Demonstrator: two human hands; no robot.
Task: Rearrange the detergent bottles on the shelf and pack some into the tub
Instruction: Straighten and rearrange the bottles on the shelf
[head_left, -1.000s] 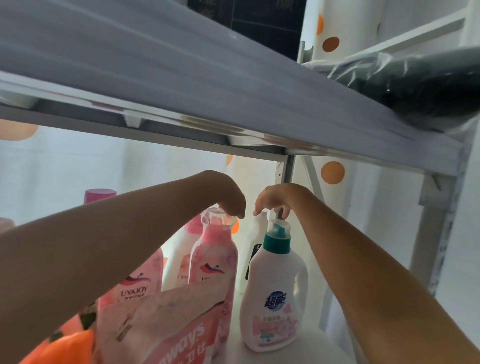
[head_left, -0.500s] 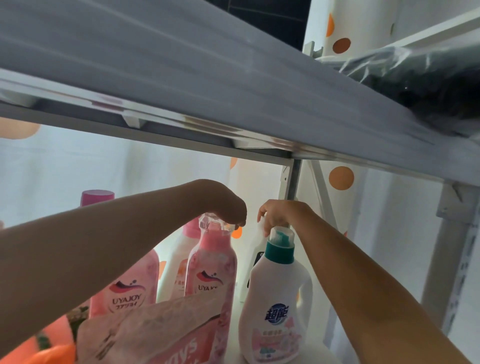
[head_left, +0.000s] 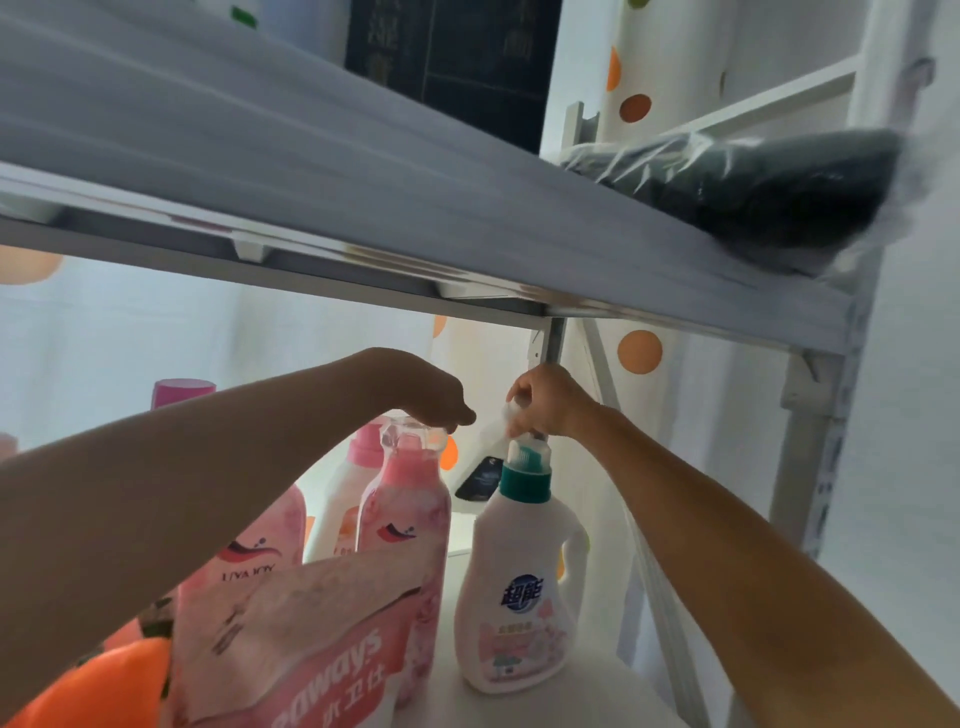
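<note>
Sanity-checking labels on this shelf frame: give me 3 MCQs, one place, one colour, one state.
1. Where does the white bottle with the teal collar stand relative to the pink bottle with the clear cap?
A. To its right
B. To its left
C. On top of it

2. What colour are the dots on the white curtain?
A. Blue
B. Orange
C. Green

3. What is the right hand doing?
A. Resting flat on the shelf board
B. Hanging idle
C. Gripping the top of a white bottle at the back

Key: 1 A, it is nearer the shelf's right post; 2 B, orange spots show; 3 C, fingers are curled round its top.
</note>
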